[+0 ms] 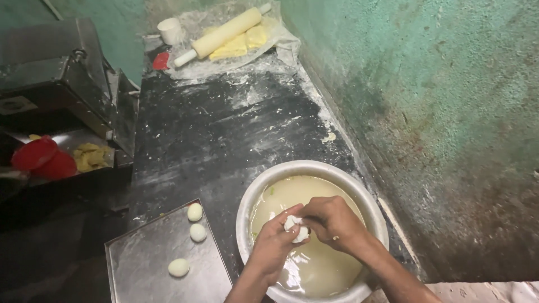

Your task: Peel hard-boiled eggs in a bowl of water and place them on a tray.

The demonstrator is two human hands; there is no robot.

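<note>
Both my hands are over a large metal bowl (249,205) that holds a pale mass of dough (320,264). My left hand (273,241) and my right hand (332,220) together pinch a small white lump of dough (296,230) between the fingers, above the dough mass. To the left of the bowl lies a flat metal tray (140,264) with three small rounded dough balls on it (195,212) (197,232) (178,267).
The dark counter (224,129) is dusted with flour. At its far end lie a rolling pin (222,35), yellow dough on plastic sheet (238,46) and a white cup (170,30). A metal machine (62,73) with red lids (42,159) stands left. A green wall (426,101) runs along the right.
</note>
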